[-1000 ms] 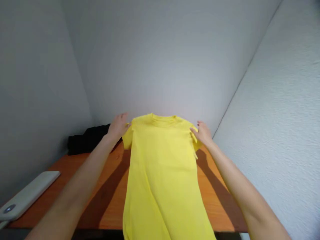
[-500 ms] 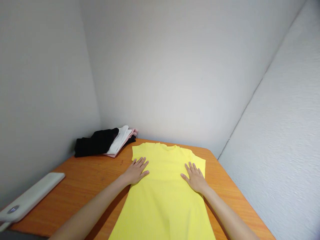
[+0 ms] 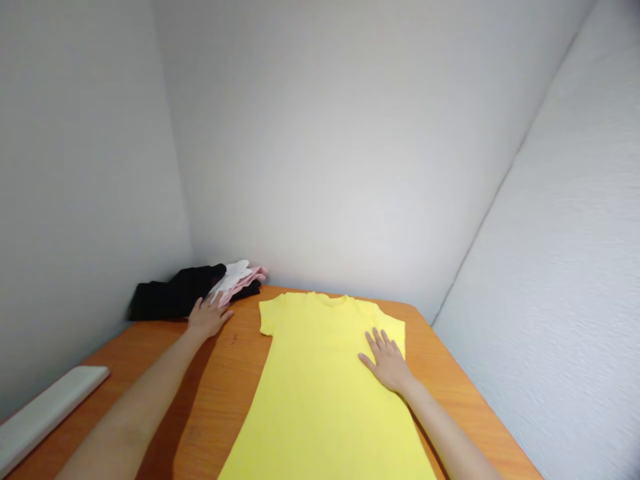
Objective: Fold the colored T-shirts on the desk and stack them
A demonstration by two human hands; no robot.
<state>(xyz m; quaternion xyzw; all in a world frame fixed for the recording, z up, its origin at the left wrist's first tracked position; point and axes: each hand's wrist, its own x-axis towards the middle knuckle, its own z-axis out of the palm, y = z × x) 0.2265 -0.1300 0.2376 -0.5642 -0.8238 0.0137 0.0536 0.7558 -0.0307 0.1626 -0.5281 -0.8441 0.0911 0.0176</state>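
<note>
A yellow short-sleeved T-shirt (image 3: 320, 380) lies spread out on the wooden table (image 3: 220, 400), its neckline toward the back wall and its lower end cut off by the picture's bottom edge. On the shirt's right side, just below the sleeve, my right hand (image 3: 387, 363) rests flat with fingers apart. My left hand (image 3: 207, 321) is stretched out at the front of a pile of clothes, fingers spread and holding nothing; whether it touches the pile I cannot tell. That pile shows a black garment (image 3: 175, 293), a white one (image 3: 233, 275) and a pink one (image 3: 243, 285).
At the left edge of the table lies a long white device, like a power bank (image 3: 55, 407), partly out of view. Grey walls (image 3: 320, 147) close off the back and left, and a whitish textured surface (image 3: 560, 267) rises along the right.
My left hand has left the shirt and moved left to the clothes pile. My right hand stays on the shirt. The view has shifted slightly.
</note>
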